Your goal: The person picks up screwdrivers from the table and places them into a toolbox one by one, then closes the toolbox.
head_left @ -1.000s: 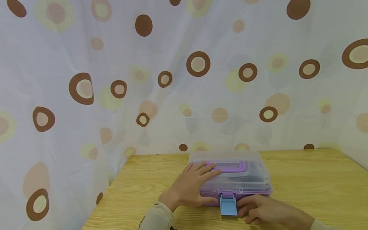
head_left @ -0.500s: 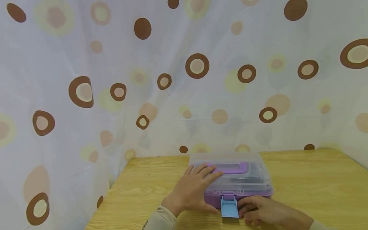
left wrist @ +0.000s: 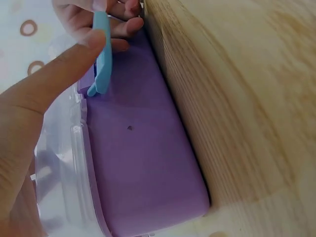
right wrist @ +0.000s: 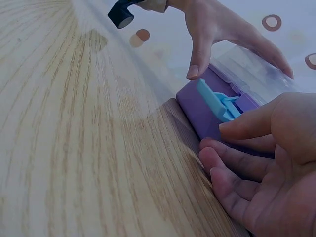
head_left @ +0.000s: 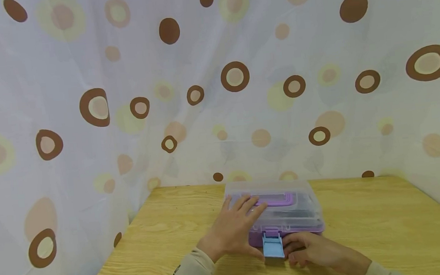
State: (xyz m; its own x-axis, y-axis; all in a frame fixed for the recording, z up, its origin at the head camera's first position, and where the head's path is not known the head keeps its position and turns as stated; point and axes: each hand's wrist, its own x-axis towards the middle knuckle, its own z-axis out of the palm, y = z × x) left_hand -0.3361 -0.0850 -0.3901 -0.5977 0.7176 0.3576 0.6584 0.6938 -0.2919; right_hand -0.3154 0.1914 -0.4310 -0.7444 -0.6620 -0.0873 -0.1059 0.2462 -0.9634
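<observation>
A storage box with a purple base and clear lid [head_left: 305,213] lies on the table, its lid down. On its front a light blue latch [head_left: 272,246] stands out, swung away from the lid. My left hand [head_left: 233,228] spreads its fingers over the lid's left part beside the purple handle [head_left: 282,202]. Its thumb reaches down to the latch's left edge; whether it touches cannot be told. My right hand [head_left: 312,249] lies at the box front, right of the latch, with loosely bent fingers. In the right wrist view its thumb tip is at the latch [right wrist: 217,103].
The wooden table [head_left: 368,212] extends on both sides of the box. A curtain with brown and beige circles [head_left: 202,113] hangs behind and to the left. A small black device [right wrist: 121,14] is worn at the left wrist.
My left hand has shifted slightly to the right and its thumb has come down closer to the latch. My right hand and the box have hardly moved.
</observation>
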